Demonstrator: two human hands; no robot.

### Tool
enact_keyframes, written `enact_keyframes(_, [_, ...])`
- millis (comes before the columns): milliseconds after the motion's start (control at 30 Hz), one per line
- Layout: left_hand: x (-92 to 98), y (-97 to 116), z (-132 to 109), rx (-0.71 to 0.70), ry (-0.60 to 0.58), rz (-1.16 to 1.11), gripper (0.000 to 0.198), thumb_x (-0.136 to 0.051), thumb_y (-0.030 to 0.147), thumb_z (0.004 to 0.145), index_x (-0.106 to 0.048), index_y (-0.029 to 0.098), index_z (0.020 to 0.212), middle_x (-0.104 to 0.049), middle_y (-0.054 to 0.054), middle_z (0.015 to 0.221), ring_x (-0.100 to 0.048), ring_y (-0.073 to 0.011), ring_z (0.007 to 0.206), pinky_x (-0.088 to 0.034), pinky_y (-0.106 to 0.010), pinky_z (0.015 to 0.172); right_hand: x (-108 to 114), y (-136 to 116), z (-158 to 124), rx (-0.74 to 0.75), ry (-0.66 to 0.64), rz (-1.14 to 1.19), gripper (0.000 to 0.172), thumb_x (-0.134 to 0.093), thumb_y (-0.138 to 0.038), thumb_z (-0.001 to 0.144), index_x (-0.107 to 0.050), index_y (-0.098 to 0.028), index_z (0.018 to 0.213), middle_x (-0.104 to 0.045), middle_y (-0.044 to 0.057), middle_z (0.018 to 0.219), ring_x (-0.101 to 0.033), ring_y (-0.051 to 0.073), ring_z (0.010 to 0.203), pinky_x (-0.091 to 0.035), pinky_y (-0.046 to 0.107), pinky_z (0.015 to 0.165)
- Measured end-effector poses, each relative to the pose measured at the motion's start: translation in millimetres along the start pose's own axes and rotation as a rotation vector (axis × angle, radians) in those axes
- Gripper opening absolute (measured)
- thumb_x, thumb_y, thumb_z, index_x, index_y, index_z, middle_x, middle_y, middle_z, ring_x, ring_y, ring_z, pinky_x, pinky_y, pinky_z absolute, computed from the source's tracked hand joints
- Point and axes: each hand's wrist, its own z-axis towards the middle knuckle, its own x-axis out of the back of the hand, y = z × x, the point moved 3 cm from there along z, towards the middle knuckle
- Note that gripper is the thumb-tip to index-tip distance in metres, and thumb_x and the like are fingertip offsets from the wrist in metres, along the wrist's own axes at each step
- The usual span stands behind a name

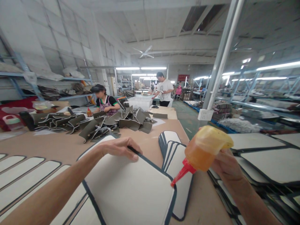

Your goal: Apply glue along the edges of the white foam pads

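Note:
My left hand (124,148) grips the far edge of a large off-white panel (131,187) with a dark border and rounded corners, thumb on top. In my right hand (226,162) is a squeeze bottle (199,150) of amber liquid, tipped nozzle-down, its fingers mostly hidden behind the bottle. The red nozzle tip meets the panel's dark border near its right corner. Partly under that corner, a fanned stack of narrower off-white panels (180,156) with dark edges lies on the brown tabletop (150,142).
Long pale strips (30,175) with dark edges lie at the left. A heap of olive-grey pieces (103,122) covers the table's far side, where a seated person (106,103) works. More bordered panels (269,162) are stacked at the right, near a metal post (217,62).

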Motion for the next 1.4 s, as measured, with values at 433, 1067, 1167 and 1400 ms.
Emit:
enact_keyframes(433, [-9.6,-41.5,-18.3,0.086,0.243,0.001,0.034,-0.056,0.047,0.077,-0.06,0.013,0.076,-0.045,0.002,0.064,-0.039,-0.0106,0.062,-0.028,-0.021,0.055,11.0,10.6,-16.1,0.132,0.178,0.019,0.038,-0.078,-0.02,0.05,-0.067,-0.021,0.087,-0.068,0.003,0.076,-0.065,0.019,0.068,-0.054,0.024,0.065])
enact_keyframes(1067, [-19.3,-58.7,-40.5,0.177,0.273,-0.089,0.039,-0.053,0.054,0.075,-0.05,0.016,0.07,-0.039,0.004,0.063,-0.034,-0.0105,0.061,-0.026,-0.021,0.053,-6.3,23.4,-31.0,0.085,0.186,-0.004,0.039,-0.078,-0.024,0.049,-0.069,-0.025,0.087,-0.068,0.004,0.071,-0.065,0.022,0.066,-0.056,0.03,0.064])
enact_keyframes(1167, [-19.9,-59.6,-43.6,0.184,0.278,-0.108,0.037,-0.053,0.052,0.075,-0.05,0.016,0.07,-0.039,0.003,0.063,-0.034,-0.0106,0.061,-0.026,-0.021,0.053,-10.3,24.5,-34.4,0.07,0.182,-0.007,0.038,-0.078,-0.024,0.049,-0.069,-0.025,0.086,-0.068,0.005,0.071,-0.065,0.021,0.066,-0.056,0.027,0.062])
enact_keyframes(1400, [-20.1,-61.8,-49.5,0.21,0.286,-0.193,0.035,-0.055,0.051,0.074,-0.052,0.016,0.072,-0.042,0.003,0.063,-0.036,-0.0107,0.06,-0.029,-0.021,0.054,-14.7,25.9,-45.1,0.042,0.179,-0.054,0.047,-0.075,-0.025,0.054,-0.065,-0.027,0.1,-0.069,0.006,0.087,-0.066,0.023,0.075,-0.056,0.027,0.063])
